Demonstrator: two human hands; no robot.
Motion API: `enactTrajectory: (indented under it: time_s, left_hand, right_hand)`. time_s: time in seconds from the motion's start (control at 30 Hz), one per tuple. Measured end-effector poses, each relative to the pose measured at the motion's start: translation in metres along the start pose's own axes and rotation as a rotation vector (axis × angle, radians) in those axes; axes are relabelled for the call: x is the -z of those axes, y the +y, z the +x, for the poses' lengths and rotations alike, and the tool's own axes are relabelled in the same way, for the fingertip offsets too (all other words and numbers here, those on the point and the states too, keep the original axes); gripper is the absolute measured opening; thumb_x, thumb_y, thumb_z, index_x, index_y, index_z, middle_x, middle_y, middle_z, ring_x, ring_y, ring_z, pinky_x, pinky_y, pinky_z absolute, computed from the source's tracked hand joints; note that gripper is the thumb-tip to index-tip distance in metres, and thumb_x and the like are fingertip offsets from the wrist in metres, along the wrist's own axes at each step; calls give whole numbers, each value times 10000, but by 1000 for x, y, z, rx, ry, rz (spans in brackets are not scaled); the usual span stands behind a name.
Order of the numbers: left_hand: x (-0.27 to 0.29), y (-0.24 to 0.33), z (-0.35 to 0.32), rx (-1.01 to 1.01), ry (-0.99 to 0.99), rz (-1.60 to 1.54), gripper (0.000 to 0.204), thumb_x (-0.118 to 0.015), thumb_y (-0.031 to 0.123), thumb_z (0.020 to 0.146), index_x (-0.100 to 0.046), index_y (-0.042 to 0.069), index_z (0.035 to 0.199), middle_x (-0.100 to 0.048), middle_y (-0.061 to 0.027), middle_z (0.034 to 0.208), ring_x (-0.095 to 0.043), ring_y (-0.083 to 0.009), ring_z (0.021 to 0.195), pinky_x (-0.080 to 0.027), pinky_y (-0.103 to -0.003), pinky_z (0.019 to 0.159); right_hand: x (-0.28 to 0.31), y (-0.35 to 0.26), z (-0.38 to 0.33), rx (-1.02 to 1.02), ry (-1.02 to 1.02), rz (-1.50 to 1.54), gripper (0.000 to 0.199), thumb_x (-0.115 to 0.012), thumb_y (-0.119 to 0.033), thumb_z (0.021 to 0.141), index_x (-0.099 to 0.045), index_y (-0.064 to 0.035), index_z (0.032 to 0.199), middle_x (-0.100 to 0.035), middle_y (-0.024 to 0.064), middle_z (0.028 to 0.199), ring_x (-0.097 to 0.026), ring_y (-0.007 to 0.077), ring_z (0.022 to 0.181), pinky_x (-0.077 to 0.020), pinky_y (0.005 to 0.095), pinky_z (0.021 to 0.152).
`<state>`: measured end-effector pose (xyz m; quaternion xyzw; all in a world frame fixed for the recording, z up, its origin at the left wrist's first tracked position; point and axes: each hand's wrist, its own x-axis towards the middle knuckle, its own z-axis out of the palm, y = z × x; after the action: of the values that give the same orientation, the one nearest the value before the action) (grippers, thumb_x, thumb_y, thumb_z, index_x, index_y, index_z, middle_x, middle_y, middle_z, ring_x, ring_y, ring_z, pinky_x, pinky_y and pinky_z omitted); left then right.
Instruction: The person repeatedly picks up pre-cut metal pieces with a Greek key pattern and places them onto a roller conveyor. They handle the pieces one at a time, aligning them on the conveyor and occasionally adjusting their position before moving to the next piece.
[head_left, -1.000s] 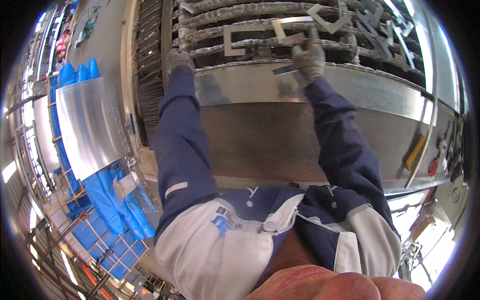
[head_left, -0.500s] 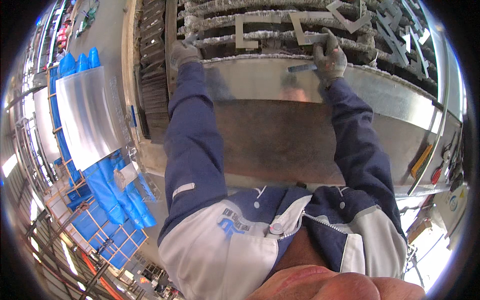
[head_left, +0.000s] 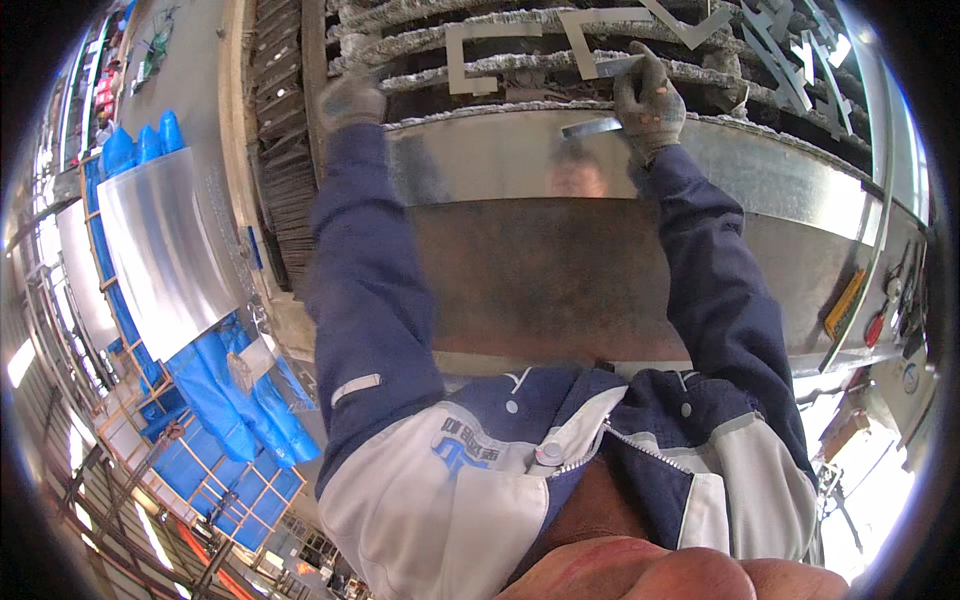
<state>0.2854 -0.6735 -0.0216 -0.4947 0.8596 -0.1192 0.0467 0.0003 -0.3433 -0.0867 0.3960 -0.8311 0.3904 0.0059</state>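
My right hand (head_left: pixel 650 108), in a grey work glove, is closed at the front edge of a slatted metal bed. A short flat metal strip (head_left: pixel 590 128) sticks out to the left from its palm side. By its fingertips is the lower arm of an angular flat metal piece (head_left: pixel 578 45) lying on the slats. My gloved left hand (head_left: pixel 352 98) is at the bed's left front corner, smeared by motion, so its fingers cannot be made out. Between the hands, a C-shaped flat metal piece (head_left: pixel 457 60) rests on the crusted slats (head_left: pixel 420 78).
More cut metal pieces (head_left: pixel 790 70) lie jumbled at the far right. A shiny metal edge plate (head_left: pixel 470 170) runs along the bed's front. A yellow-handled tool (head_left: pixel 845 305) and a red-handled tool (head_left: pixel 876 325) are at the right. Leftward, a metal sheet (head_left: pixel 165 250) lies over blue wrapping (head_left: pixel 225 400).
The scene has shifted a little to the left and up in the view. Both hands remain at the bed's front edge, the left one blurred. The strip stays in my right hand.
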Motion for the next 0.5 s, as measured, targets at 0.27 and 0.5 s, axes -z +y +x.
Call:
enactTrajectory:
  time_s: [0.27,0.5]
  left_hand:
    - [-15,-2,17,345,0,-350,463,-712,309,823,-709,34,1194,-739,-217,1101,-711,-396,1046,-562,-522,888]
    - [-18,-16,28,302,80,-636,531,-812,367,675,-736,-95,926,-762,-187,894,-748,-273,878,-584,-405,801]
  right_hand:
    - [-8,6,0,10,30,98,501,-660,-195,939,-526,-142,1419,-705,48,1166,-698,195,1011,-549,312,873]
    - [-16,16,3,-134,20,834,430,-620,-81,959,-549,-76,1384,-684,45,1040,-659,152,932,-529,285,844]
